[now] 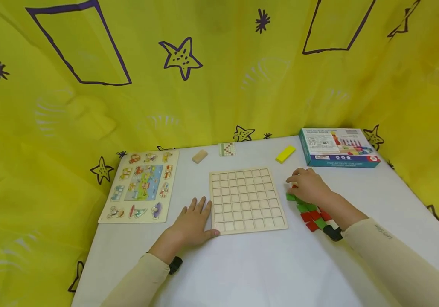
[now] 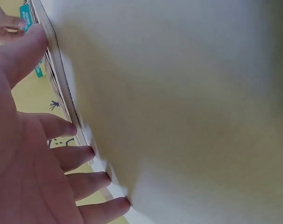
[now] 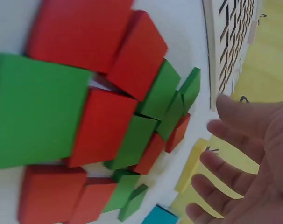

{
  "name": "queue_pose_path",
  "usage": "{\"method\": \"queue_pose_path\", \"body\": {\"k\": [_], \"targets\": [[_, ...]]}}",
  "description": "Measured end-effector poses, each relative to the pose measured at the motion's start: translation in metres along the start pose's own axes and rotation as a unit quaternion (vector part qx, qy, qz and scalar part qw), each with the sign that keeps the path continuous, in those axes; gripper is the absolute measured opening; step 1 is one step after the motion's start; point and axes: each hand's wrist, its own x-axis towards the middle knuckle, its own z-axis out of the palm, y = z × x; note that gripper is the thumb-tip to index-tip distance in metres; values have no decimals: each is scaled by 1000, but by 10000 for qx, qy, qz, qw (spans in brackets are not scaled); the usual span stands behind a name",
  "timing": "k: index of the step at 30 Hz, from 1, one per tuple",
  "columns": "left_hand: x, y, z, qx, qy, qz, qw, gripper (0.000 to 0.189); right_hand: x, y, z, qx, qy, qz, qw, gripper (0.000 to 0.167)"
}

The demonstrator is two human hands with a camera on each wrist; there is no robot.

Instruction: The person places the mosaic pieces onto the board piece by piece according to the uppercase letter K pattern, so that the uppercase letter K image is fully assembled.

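Slanting toward right sleeve, tiles beside board

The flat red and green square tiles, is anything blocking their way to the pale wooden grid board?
Nothing visible: only white tabletop shows between tiles and board. The right hand hovers over the tiles' far end, and the yellow rectangular block lies farther back.

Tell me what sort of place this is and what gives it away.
Probably a children's play or learning corner, judging by the wooden picture puzzle, the gridded wooden board with red and green square tiles beside it, and the yellow starfish-patterned sheet behind the table.
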Motion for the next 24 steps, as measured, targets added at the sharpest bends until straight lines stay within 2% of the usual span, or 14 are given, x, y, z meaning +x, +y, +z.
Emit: {"method": "queue_pose_path", "body": {"k": [3, 6, 15, 19, 24], "targets": [[0, -2, -1, -5, 13, -35, 10000, 98, 0, 1, 1, 284, -276, 88, 9992, 30], [-1, -3, -2, -50, 31, -42, 10000, 97, 2, 2, 3, 448, -385, 166, 9981, 27], [0, -2, -2, -198, -3, -55, 9998, 96, 6, 0, 6, 549, -327, 414, 9971, 19], [-1, 0, 0, -175, -39, -48, 9998, 96, 7, 0, 6, 613, -397, 356, 9967, 13], [0, 1, 4, -201, -19, 5, 9998, 96, 12, 1, 1, 684, -373, -5, 9970, 9]]}}
